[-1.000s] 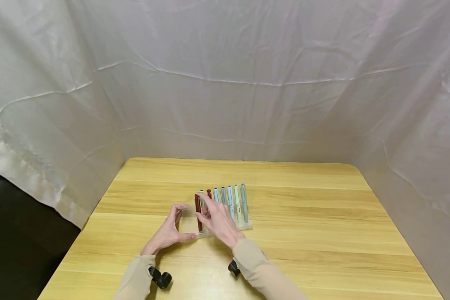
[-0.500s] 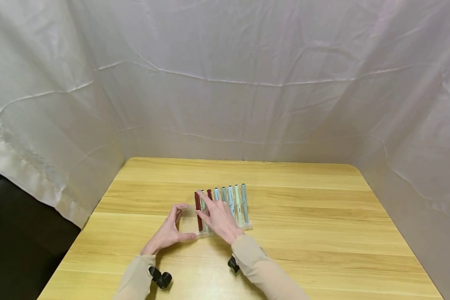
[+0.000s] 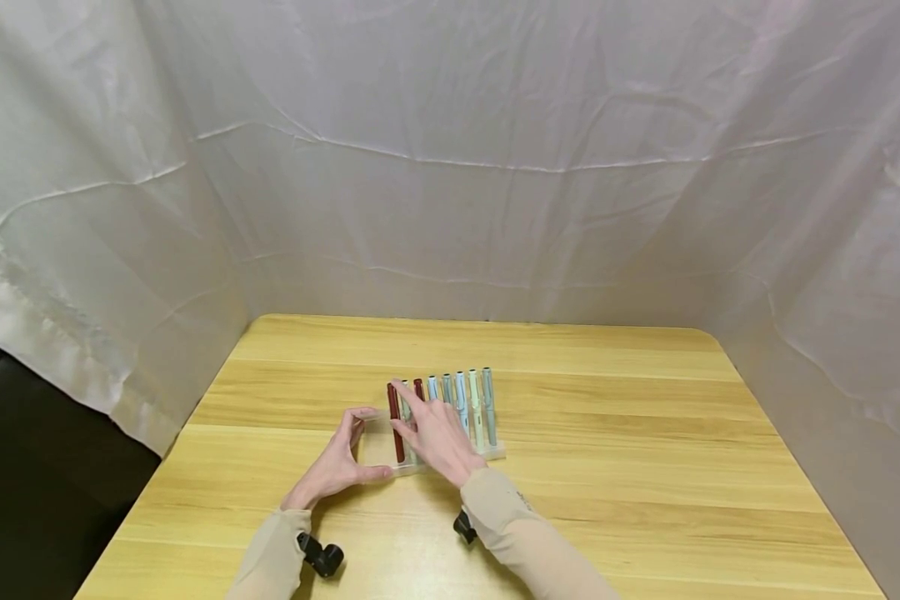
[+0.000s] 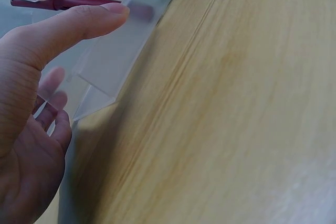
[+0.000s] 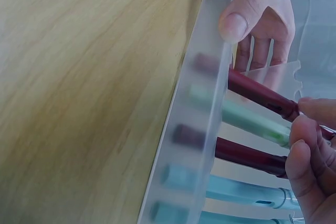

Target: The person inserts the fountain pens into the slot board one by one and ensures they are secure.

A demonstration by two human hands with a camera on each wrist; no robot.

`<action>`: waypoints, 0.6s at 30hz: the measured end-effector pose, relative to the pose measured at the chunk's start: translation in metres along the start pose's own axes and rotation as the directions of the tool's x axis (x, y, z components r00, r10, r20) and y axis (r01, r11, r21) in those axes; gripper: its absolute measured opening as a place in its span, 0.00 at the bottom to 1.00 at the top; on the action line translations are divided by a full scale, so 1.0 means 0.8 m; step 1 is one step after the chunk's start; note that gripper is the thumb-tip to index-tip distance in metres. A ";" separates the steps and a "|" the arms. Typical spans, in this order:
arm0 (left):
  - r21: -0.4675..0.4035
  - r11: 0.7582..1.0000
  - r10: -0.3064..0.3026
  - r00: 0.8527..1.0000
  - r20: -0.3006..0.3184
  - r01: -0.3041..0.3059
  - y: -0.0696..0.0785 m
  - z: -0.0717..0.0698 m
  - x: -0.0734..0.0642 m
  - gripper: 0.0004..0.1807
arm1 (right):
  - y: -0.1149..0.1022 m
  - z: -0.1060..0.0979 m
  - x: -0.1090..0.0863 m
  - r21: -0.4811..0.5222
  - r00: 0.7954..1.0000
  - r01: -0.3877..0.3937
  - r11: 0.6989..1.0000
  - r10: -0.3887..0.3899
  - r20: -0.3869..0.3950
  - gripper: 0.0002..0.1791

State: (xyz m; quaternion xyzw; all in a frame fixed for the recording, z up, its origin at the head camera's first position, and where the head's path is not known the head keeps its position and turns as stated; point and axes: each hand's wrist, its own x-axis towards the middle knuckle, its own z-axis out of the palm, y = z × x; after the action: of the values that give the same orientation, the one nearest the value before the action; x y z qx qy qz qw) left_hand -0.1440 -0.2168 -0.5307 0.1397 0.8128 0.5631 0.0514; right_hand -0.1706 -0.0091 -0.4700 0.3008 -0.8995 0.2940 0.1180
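Note:
My left hand [image 3: 337,460] grips the left end of a clear plastic pen stand [image 4: 113,51], thumb on its front lip and fingers behind. A dark red pen [image 3: 396,433] leans in the stand, leftmost in the row, its lower end behind the frosted lip. My right hand [image 3: 438,433] has its thumb and index finger on this pen, the index fingertip at the cap end. Beside it are a pale green pen [image 5: 252,119] and a second dark red pen [image 5: 252,156], both partly hidden by my right hand in the head view.
Several light blue, pale green and grey-green pens [image 3: 489,408] fill the stand's right part. The stand sits on a wooden table [image 3: 630,467]. White cloth [image 3: 480,208] hangs behind and at both sides. A dark surface [image 3: 37,475] lies beyond the table's left edge.
The leftmost red pen has shifted slightly up and left, settling into the row. My right index finger has straightened along its cap. My left hand has stayed on the stand.

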 end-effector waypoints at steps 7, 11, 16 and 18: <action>-0.003 1.000 -0.011 1.000 0.007 0.011 0.001 0.001 0.002 0.52 | -0.001 -0.001 0.000 -0.016 1.000 -0.017 1.000 0.017 0.004 0.33; -0.006 1.000 -0.011 1.000 0.009 0.011 0.002 0.001 0.002 0.52 | -0.001 -0.001 0.001 -0.024 1.000 -0.028 0.999 0.028 0.012 0.34; -0.001 1.000 0.012 1.000 0.009 -0.012 0.003 -0.002 -0.001 0.54 | 0.003 -0.010 -0.006 0.058 0.999 -0.040 0.997 0.038 0.033 0.38; 0.026 1.000 0.010 1.000 0.001 -0.010 0.004 -0.006 -0.003 0.56 | 0.012 -0.020 -0.014 0.110 0.998 -0.056 0.992 0.055 0.014 0.38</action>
State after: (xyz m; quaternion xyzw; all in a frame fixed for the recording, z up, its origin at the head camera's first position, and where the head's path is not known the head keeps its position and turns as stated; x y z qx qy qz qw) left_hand -0.1425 -0.2203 -0.5259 0.1446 0.8193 0.5528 0.0472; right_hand -0.1670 0.0123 -0.4664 0.2834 -0.8906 0.3446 0.0881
